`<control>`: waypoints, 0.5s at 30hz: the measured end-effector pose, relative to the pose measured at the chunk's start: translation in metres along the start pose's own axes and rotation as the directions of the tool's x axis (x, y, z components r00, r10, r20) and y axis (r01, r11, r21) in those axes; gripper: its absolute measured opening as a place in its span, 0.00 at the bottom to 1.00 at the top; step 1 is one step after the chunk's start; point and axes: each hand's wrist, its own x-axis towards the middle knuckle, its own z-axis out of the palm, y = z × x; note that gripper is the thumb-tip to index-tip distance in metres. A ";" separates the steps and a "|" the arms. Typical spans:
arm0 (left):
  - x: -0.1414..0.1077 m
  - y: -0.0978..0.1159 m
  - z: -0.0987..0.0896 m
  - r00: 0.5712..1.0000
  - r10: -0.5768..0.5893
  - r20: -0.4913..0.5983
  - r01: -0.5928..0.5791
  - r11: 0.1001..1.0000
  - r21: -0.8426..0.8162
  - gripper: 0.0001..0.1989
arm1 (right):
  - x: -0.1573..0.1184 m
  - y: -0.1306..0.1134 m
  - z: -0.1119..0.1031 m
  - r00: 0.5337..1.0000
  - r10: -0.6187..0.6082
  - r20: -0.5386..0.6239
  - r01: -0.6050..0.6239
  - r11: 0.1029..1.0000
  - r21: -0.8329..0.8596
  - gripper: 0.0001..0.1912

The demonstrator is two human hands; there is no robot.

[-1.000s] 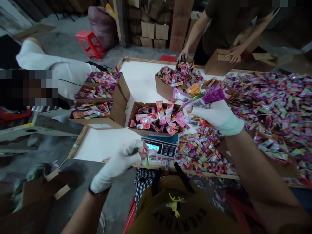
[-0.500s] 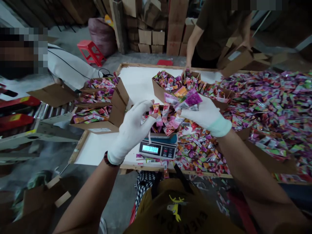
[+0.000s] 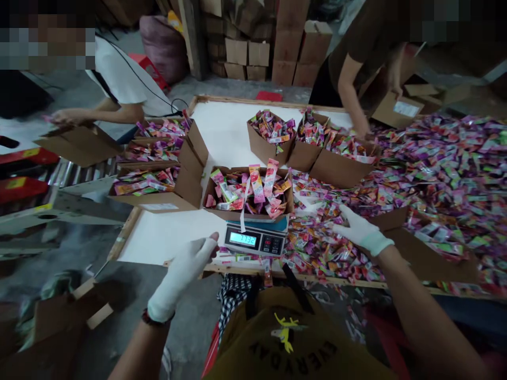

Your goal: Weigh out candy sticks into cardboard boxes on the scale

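My left hand (image 3: 186, 272), in a white glove with bare fingertips, hovers at the table's front edge, left of the scale. Its fingers are loosely bent and slightly apart, with nothing visible in them. My right hand (image 3: 358, 229), gloved alike, is over the loose pile of small candy packets (image 3: 328, 253), thumb and fingers spread and holding nothing. Between the hands, a digital scale (image 3: 253, 238) with a lit display carries an open cardboard box (image 3: 225, 214) filled with colourful packets (image 3: 257, 184). A white strip (image 3: 244, 208) hangs over the box's front.
Filled boxes (image 3: 273, 148) stand behind the scale, and more filled boxes (image 3: 158, 199) at left. A large packet heap (image 3: 443, 174) covers the right side. Another open box (image 3: 431, 258) sits at right. One co-worker (image 3: 119, 79) handles a box at left; another (image 3: 352, 79) reaches in at back right.
My right hand has let go of its bunch of packets and moved down right to the pile. My left hand has drawn back from the box, down and left. The display reading has changed.
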 end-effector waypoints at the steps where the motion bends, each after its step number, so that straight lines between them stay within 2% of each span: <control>1: 0.001 0.001 0.007 0.999 -0.030 -0.024 0.027 0.992 -0.127 0.31 | -0.001 -0.004 0.003 0.999 -0.037 -0.012 0.037 0.997 0.064 0.45; 3: 0.007 0.013 0.020 0.997 -0.071 -0.016 0.060 0.925 -0.374 0.33 | 0.000 -0.022 0.006 0.992 -0.119 -0.036 0.124 0.975 0.182 0.36; 5: 0.017 0.032 0.032 0.997 -0.059 0.043 0.073 0.846 -0.529 0.32 | 0.000 -0.045 0.007 0.976 -0.208 -0.058 0.216 0.937 0.275 0.32; 7: 0.025 0.046 0.044 0.998 0.011 0.067 0.031 0.800 -0.599 0.28 | 0.000 -0.067 0.006 0.955 -0.285 -0.077 0.294 0.897 0.329 0.30; 9: 0.026 0.044 0.053 0.992 0.103 0.072 -0.043 0.815 -0.577 0.23 | -0.002 -0.081 0.005 0.936 -0.341 -0.088 0.349 0.868 0.353 0.29; 10: 0.023 0.035 0.056 0.983 0.149 0.106 -0.072 0.849 -0.524 0.21 | -0.004 -0.083 0.003 0.929 -0.360 -0.088 0.366 0.860 0.356 0.28; 12: 0.010 0.002 0.057 0.944 0.181 0.276 -0.103 0.956 -0.273 0.16 | -0.005 -0.083 0.000 0.928 -0.361 -0.093 0.370 0.861 0.349 0.28; 14: -0.007 -0.041 0.050 0.906 0.086 0.414 -0.137 0.986 0.095 0.13 | -0.003 -0.079 0.000 0.938 -0.326 -0.119 0.347 0.879 0.327 0.27; 15: -0.014 -0.061 0.043 0.919 0.031 0.394 -0.122 0.970 0.209 0.12 | -0.001 -0.078 0.001 0.944 -0.300 -0.134 0.328 0.885 0.330 0.27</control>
